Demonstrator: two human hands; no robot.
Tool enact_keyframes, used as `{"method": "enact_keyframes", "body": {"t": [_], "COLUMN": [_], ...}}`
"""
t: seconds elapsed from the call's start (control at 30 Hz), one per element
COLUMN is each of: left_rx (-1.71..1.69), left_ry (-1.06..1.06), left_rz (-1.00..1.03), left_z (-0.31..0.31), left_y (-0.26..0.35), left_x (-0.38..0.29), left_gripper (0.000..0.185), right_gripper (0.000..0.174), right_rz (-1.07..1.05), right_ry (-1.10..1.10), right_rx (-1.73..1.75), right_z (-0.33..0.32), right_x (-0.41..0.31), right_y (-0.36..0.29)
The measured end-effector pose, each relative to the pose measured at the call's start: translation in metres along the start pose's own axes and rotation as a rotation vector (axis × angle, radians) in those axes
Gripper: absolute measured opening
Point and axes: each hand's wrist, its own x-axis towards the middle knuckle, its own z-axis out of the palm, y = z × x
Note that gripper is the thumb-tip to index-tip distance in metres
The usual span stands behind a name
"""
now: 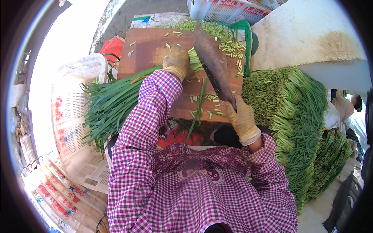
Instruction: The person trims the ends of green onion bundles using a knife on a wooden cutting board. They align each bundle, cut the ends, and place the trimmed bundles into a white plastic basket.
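Note:
My gloved left hand (178,64) grips a bundle of garlic chives (116,93) near its pale stem end, over a brown wooden cutting board (145,55). The long green leaves spread off the board's left side, with an orange band around them. In my gloved right hand (242,118) is the handle of a large dark knife (211,61). Its broad blade points away from me, just right of the stem ends (195,60); whether it touches them I cannot tell. Short cut stem pieces (233,50) lie scattered on the board, and a few loose leaves (199,103) hang over its near edge.
Banded chive bundles (291,116) are stacked high at the right. A white plastic basket (78,122) stands at the left, above stacked crates (64,198). Beyond the board, trimmings (186,25) lie on a woven sack (160,18), near another white crate (227,11). A person (344,104) is at far right.

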Motion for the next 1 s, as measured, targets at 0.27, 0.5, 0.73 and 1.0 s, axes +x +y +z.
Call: {"method": "enact_keyframes", "body": {"t": [0.27, 0.5, 0.73, 1.0], "left_rx": [-0.017, 0.078, 0.076, 0.095], "left_ry": [-0.031, -0.025, 0.059, 0.248], "left_rz": [-0.013, 0.012, -0.037, 0.001], "left_z": [-0.004, 0.002, -0.007, 0.009], "left_y": [-0.002, 0.022, 0.027, 0.031], "left_x": [0.003, 0.002, 0.004, 0.02], "left_gripper": [0.058, 0.041, 0.052, 0.059], "right_gripper": [0.043, 0.033, 0.026, 0.032], "right_rz": [-0.072, -0.093, -0.221, -0.005], "right_ry": [0.072, 0.048, -0.05, -0.216], "right_rx": [-0.011, -0.042, -0.128, -0.117], "right_z": [-0.004, 0.007, -0.027, 0.001], "right_x": [-0.001, 0.009, 0.052, 0.136], "right_y": [0.004, 0.02, -0.002, -0.009]}}
